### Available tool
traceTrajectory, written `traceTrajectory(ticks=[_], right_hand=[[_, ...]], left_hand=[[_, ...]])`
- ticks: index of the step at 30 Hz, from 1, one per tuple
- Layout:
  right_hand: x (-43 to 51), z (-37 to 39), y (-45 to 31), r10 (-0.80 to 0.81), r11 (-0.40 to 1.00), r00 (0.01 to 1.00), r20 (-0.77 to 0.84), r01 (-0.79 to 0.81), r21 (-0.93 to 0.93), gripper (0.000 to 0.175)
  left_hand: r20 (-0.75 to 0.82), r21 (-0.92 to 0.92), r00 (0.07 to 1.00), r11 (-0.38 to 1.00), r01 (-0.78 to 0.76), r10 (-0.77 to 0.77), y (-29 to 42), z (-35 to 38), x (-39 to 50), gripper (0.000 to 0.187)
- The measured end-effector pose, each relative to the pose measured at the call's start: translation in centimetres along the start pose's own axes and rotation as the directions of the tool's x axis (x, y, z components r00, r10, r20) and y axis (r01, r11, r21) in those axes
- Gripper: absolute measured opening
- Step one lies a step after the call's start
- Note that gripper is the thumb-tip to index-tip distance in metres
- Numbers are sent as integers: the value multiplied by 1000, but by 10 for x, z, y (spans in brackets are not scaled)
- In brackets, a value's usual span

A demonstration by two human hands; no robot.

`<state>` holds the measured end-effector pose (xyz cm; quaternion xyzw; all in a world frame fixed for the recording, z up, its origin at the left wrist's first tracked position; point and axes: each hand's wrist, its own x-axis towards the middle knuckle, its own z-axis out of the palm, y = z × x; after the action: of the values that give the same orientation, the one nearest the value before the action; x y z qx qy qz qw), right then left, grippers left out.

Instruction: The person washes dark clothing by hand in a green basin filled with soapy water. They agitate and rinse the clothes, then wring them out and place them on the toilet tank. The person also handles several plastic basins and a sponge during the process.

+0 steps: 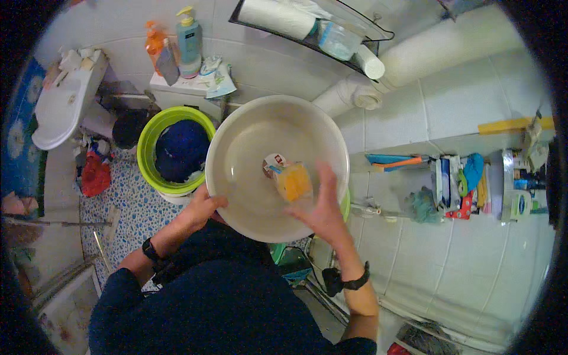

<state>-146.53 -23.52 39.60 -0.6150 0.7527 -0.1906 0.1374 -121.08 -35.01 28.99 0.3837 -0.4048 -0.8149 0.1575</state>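
A large white plastic basin (248, 133) is tilted up before my body, with a round brown-and-white sticker on its inner bottom. At its lower left rim my left hand (200, 211) grips it, thumb over the edge. My right hand (323, 211) hovers blurred over the basin's right side, thumb and fingers spread. Beside those fingers, inside the basin's outline, is a yellow-orange item in clear wrapping (293, 182); its exact kind is not clear. Left of the basin stands a lime-green tub (146, 153) with dark blue fabric (182, 148) in it.
A white washbasin (62, 108) projects at the left. Pump bottles (189, 44) and wipe packs (217, 80) stand on a toilet cistern (166, 84). A wire shelf (301, 42) with paper rolls hangs above. Toiletries (457, 186) line the right wall. Below the basin runs a dark cable (306, 255).
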Motion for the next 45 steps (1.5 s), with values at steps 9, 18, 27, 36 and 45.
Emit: traceTrajectory(ticks=[9,18,27,36,45], right_hand=[[-40,68,43,411,892,811,-416,-266,365,107],[-82,-64,36,559,507,693,-456,149,849,88],[-112,-427,79,107,983,176,-979,-164,78,85],[-74,-546,181,-72,720,-10,-997,-693,-45,84],[-79,-547,235,117,684,-11,-993,-724,89,77]], left_hand=[[70,80,995,995,60,-66,4,37,22,59],[257,52,962,996,77,-88,20,61,27,58],[268,-102,962,991,88,-58,22,33,28,61],[32,-14,999,999,39,-39,15,13,28,63],[24,-123,999,992,31,-28,20,27,33,57]])
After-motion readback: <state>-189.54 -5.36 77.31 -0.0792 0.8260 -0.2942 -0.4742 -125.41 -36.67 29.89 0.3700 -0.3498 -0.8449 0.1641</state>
